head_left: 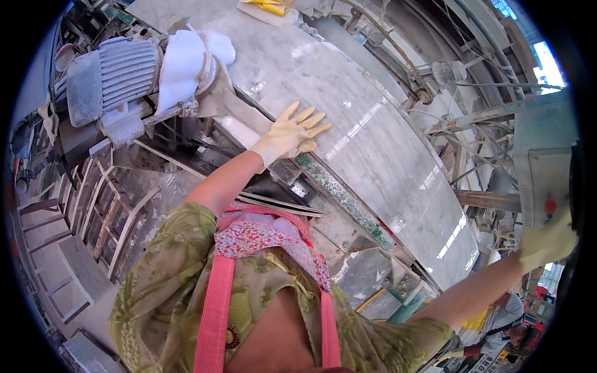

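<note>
Plainly, the left hand (292, 132), in a pale yellow rubber glove, lay flat with its fingers spread wide on the near edge of a large grey-white stone slab (385, 161), holding nothing, only pressing on the polished face. The right hand (547, 244), gloved the same way, reached far out toward three o'clock and rested against a grey control box (542, 168) with a red knob; whether its fingers were curled or spread could not be told at the dark rim of the view.

The slab ran long from about eleven o'clock down to four o'clock, passing between the two hands, so its long axis lay slantwise across the person's front. The left hand was the nearer one, touching the slab's upper left stretch; the right hand was off the slab, beyond its lower right end.

Further out, at ten o'clock from the left hand, a ribbed grey motor (115, 78) sat beside a white cloth bundle (186, 65). Below it, wooden frames (106, 217) leaned at eight o'clock. A yellow object (270, 6) lay at twelve o'clock on the slab's far end.
</note>
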Motion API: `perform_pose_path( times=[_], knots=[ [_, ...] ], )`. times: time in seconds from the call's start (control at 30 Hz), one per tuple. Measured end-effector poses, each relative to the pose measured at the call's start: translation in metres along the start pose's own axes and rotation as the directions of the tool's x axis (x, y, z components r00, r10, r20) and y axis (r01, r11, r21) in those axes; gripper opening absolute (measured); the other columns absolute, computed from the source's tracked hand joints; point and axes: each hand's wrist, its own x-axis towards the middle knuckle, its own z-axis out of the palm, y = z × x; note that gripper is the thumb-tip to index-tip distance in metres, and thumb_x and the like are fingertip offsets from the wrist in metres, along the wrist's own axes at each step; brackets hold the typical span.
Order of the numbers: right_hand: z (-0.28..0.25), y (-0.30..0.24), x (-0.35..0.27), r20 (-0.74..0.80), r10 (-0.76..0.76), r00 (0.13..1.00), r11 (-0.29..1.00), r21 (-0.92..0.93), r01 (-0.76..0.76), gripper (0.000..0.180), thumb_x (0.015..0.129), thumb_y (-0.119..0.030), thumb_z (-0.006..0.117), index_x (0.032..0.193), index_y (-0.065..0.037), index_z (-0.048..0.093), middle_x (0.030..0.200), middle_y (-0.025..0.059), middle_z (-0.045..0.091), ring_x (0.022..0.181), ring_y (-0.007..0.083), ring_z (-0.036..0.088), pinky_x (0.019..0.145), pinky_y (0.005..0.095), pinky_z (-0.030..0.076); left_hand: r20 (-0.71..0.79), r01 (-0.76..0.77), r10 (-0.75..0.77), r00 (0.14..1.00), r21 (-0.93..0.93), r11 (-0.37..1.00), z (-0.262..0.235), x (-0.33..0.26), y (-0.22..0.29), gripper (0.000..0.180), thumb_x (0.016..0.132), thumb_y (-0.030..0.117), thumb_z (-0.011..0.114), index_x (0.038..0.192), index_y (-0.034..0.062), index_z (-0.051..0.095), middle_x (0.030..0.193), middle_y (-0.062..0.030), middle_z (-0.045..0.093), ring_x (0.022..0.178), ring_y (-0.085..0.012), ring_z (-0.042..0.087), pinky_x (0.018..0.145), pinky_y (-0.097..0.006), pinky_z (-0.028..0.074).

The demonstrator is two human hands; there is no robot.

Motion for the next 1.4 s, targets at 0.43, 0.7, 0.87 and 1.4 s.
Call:
perform_pose_path(
  times=[0.43, 0.7, 0.87, 1.4],
  knots=[
    [-0.108, -0.284, -0.344, 0.932, -0.328, -0.154, 0.219, -0.083, -0.972, 0.037, 0.102, -0.022, 0.05, 0.127, 0.001, 0.063, 0.101, 0.013, 0.073, 0.097, 0.0189, 0.067, 0.091, 0.0294, 0.049, -0.204, 0.043, -0.043, 0.978, -0.003, 0.999, 0.016, -0.031, 0.025, 0.062, 0.092, 0.022, 0.055, 0.151, 0.016, 0.04, 0.156, -0.0134, 0.039, 0.147, -0.0314, 0.032, 0.122, -0.049, 0.02],
    [-0.093, -0.317, -0.377, 0.826, -0.552, -0.111, 0.305, 0.077, -0.949, 0.039, 0.1, -0.025, 0.049, 0.126, 0.001, 0.064, 0.082, 0.0122, 0.073, 0.084, 0.0223, 0.071, 0.082, 0.033, 0.053, -0.258, -0.033, -0.028, 0.966, -0.228, 0.973, 0.0, -0.212, 0.017, 0.04, 0.083, 0.014, 0.065, 0.122, 0.0033, 0.066, 0.125, -0.0153, 0.065, 0.123, -0.0324, 0.058, 0.111, -0.044, 0.042],
    [-0.106, -0.36, -0.363, 0.837, -0.537, -0.099, 0.328, 0.099, -0.939, 0.038, 0.101, -0.026, 0.051, 0.124, -0.001, 0.066, 0.081, 0.0128, 0.073, 0.08, 0.0212, 0.071, 0.079, 0.0325, 0.053, 0.272, 0.81, -0.766, 0.583, -0.121, 0.574, -0.006, -0.383, -0.024, 0.035, 0.092, 0.029, 0.053, 0.105, 0.0036, 0.073, 0.104, -0.0226, 0.071, 0.103, -0.0377, 0.068, 0.091, -0.043, 0.053],
    [-0.251, -0.555, -0.49, 0.637, -0.727, -0.255, 0.573, 0.358, -0.737, 0.034, 0.097, -0.026, 0.055, 0.11, 0.003, 0.067, 0.08, 0.0113, 0.072, 0.076, 0.0188, 0.068, 0.071, 0.0323, 0.052, 0.396, 0.516, -0.855, -0.334, -0.683, -0.518, 0.112, -0.822, -0.007, 0.043, 0.089, 0.037, 0.049, 0.091, -0.0003, 0.07, 0.083, -0.0203, 0.071, 0.075, -0.0302, 0.068, 0.071, -0.043, 0.051]
  ],
)
